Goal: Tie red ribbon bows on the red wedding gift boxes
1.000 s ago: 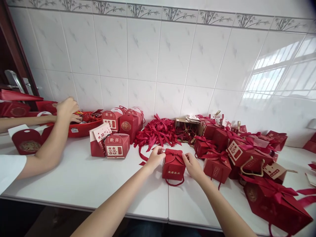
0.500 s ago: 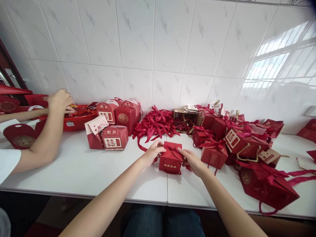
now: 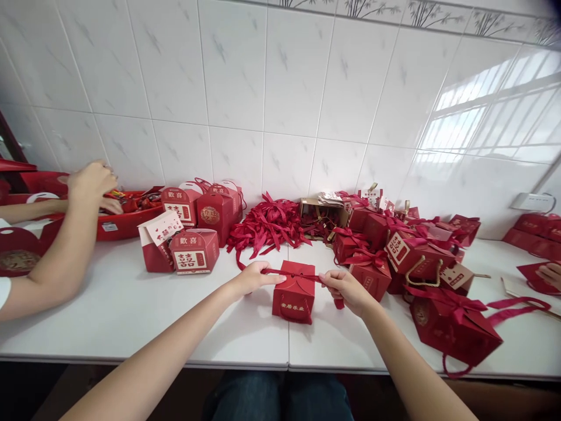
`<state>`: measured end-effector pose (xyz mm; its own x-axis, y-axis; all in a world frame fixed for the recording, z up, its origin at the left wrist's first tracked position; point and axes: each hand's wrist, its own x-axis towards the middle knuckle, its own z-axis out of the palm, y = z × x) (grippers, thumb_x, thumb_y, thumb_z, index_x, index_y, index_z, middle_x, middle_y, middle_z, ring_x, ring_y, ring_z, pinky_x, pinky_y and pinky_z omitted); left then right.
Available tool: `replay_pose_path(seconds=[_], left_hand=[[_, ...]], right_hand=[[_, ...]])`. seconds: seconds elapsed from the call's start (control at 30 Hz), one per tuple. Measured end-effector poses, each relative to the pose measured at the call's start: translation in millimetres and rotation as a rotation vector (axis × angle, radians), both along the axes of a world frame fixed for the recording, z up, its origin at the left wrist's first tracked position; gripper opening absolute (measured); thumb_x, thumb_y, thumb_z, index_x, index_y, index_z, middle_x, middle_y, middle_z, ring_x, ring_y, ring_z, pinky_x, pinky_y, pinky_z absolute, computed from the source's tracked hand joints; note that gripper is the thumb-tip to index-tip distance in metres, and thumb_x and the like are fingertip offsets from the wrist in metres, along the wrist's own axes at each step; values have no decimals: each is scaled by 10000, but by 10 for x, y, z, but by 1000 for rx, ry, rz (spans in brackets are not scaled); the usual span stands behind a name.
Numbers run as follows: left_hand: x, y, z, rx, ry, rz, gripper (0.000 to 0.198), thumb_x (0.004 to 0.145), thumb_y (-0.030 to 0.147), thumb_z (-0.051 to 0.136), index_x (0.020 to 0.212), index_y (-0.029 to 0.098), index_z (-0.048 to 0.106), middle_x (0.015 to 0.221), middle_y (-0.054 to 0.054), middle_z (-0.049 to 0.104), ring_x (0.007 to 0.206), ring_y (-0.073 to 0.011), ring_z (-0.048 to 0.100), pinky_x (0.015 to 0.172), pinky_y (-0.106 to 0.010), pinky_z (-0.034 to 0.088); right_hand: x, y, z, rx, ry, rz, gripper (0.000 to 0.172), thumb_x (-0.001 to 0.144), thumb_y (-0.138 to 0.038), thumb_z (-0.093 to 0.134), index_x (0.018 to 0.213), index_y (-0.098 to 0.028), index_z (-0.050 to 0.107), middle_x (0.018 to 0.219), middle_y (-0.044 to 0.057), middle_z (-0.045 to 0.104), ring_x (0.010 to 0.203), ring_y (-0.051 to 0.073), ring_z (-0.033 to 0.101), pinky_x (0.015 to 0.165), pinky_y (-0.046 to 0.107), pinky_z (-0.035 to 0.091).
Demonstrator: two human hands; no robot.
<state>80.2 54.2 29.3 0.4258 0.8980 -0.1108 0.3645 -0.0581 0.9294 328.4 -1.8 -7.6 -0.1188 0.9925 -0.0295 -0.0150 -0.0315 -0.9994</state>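
One thin red ribbon [image 3: 298, 274] stretches taut across the small red cardboard gift box [image 3: 293, 297] (gold lettering on its front), which stands on the white bench [image 3: 131, 304] between the left hand [image 3: 252, 279] and right hand [image 3: 347, 287]; both hands' fingers [image 3: 270, 279] pinch its ends.

White counter [image 3: 131, 316] set against tiled wall [image 3: 245, 88]. At rear centre, heap of loose red ribbons [image 3: 267, 225], just beside an open cardboard box [image 3: 313, 207]. Further right, pile of bow-tied red gift boxes [image 3: 394, 245]; large red gift bag [image 3: 456, 330] tilted near the front edge. Left of centre, labelled red boxes [image 3: 190, 251] in two rows. Far left, red tray of sweets [image 3: 127, 219] under a co-worker's hand [image 3: 90, 181]. Another person's hand [image 3: 550, 273] at right edge.
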Motion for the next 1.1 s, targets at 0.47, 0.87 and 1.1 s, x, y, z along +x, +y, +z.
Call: replay_pose_path(seconds=[0.47,0.87,1.1], left_hand=[[-171,-221,20,468,176,80,328,676,428,647,864,204,500,899,-26,559,830,-203,530,723,-316,416],[478,-356,188,1067,316,100,269,726,220,579,980,219,489,1047,-71,568,1013,-281,493,855,-442,342],[453,-296,182,1162,282,216,201,779,219,525,973,205,475,997,-67,592,990,-267,505,849,-437,327]], right_hand=[[-110,-212,263,98,213,145,304,733,-419,703,621,-154,608,601,-7,523,583,109,454,618,263,365],[-228,-258,517,167,350,155,187,720,-326,737,717,-151,668,695,5,594,644,104,526,688,252,413],[-189,-258,470,106,185,77,263,699,-384,745,789,-170,622,634,-21,585,557,103,546,607,252,417]])
